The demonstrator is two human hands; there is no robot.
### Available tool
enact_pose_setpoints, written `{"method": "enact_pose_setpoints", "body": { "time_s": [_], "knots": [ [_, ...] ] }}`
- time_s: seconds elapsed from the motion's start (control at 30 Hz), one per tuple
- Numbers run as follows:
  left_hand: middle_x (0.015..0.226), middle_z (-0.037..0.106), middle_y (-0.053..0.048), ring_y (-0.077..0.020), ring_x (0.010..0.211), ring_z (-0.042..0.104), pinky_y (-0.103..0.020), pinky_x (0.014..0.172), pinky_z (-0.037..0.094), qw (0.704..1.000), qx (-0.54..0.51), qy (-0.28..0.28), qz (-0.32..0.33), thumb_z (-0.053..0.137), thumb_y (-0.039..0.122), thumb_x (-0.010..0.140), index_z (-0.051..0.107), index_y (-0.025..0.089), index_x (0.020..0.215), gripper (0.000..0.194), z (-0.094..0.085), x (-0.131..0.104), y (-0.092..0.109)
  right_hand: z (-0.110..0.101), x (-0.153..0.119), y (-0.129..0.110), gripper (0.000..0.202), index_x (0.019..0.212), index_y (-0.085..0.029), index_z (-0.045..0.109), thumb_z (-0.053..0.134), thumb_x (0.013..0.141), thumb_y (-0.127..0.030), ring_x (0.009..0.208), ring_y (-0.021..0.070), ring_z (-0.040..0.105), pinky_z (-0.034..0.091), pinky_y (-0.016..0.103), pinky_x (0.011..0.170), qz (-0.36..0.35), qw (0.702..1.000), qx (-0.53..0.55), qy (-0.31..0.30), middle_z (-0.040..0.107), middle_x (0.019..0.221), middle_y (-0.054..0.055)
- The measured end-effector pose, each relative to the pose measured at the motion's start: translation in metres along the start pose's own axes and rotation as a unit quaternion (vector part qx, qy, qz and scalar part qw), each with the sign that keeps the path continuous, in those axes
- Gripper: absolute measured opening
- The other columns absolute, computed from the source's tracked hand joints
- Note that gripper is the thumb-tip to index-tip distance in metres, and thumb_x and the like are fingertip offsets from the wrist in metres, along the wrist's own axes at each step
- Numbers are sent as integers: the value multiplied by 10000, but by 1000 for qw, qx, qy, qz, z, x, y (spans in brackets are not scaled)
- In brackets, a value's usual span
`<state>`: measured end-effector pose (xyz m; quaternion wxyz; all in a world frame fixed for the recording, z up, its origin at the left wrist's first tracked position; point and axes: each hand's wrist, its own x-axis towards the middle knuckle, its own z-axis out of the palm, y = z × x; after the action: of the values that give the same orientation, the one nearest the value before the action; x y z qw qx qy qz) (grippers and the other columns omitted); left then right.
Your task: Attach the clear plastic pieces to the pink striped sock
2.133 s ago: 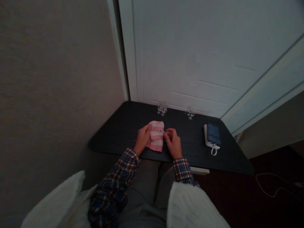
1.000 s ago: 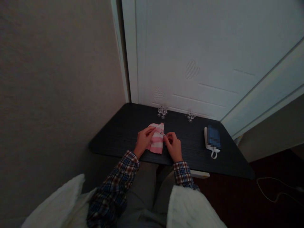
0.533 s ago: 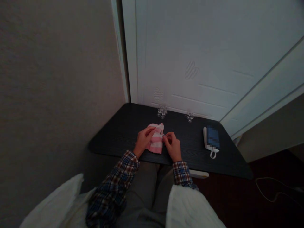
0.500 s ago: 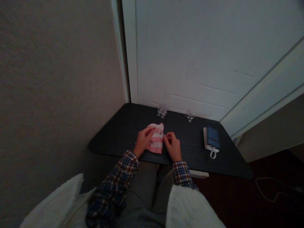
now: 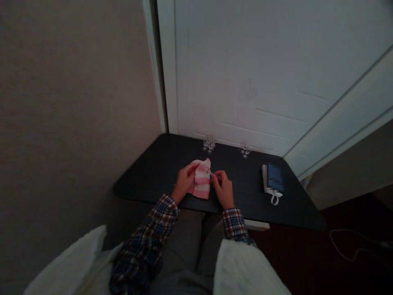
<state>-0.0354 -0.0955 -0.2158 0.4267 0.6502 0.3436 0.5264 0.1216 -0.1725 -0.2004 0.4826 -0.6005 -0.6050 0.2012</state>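
A pink-and-white striped cloth [image 5: 202,186] is held up a little above the dark table. My left hand [image 5: 184,180] grips its left side, thumb and fingers closed on the fabric. At the cloth's right edge, my right hand [image 5: 224,188] is closed in a pinch. A thin, light-coloured piece [image 5: 212,175] shows between its fingertips and the cloth; it is too small to name. There is a small dark mark on the cloth near that piece.
The dark table [image 5: 147,176] stands against a white panel [image 5: 211,49] with raised hearts. Two clusters of small clear round pieces [image 5: 209,144] lie along its back edge. A blue-and-white packet [image 5: 274,178] with a white loop lies on the right.
My left fingers have drawn back slightly to the left, baring more of the cloth. The thin piece at my right fingertips shows more clearly. Otherwise both hands have hardly moved.
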Motion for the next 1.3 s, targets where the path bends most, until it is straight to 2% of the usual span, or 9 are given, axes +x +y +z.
{"method": "enact_pose_setpoints", "body": {
  "time_s": [0.17,0.53,0.97,1.3],
  "knots": [
    [1140,607,-89,-221,1007,601,-444,859,503,1000,-10,-19,-1,565,299,882,582,139,1111,280,2,0,-1,0,1,1,257,1051,-134,580,505,929,-348,692,117,621,534,292,642,3,1000,3,1,637,875,23],
    [1126,609,-86,-215,987,606,-434,844,510,1000,-4,-17,-19,572,288,878,581,137,1108,275,2,-1,5,1,0,2,252,1056,-135,578,509,928,-342,682,114,618,533,285,631,-5,1000,2,1,636,874,22],
    [1200,576,-98,-233,1039,587,-450,861,507,998,-1,-68,9,581,275,872,557,149,1166,320,4,-4,8,0,2,1,276,1131,-149,549,520,921,-326,795,147,622,532,336,713,-25,999,-19,36,622,987,47],
    [1167,592,-91,-225,1023,591,-441,854,508,995,30,-91,24,584,279,870,581,145,1122,285,4,-5,7,-1,2,2,281,1140,-148,547,498,933,-332,781,143,628,536,330,704,-14,999,-7,42,629,980,47]
  ]
}}
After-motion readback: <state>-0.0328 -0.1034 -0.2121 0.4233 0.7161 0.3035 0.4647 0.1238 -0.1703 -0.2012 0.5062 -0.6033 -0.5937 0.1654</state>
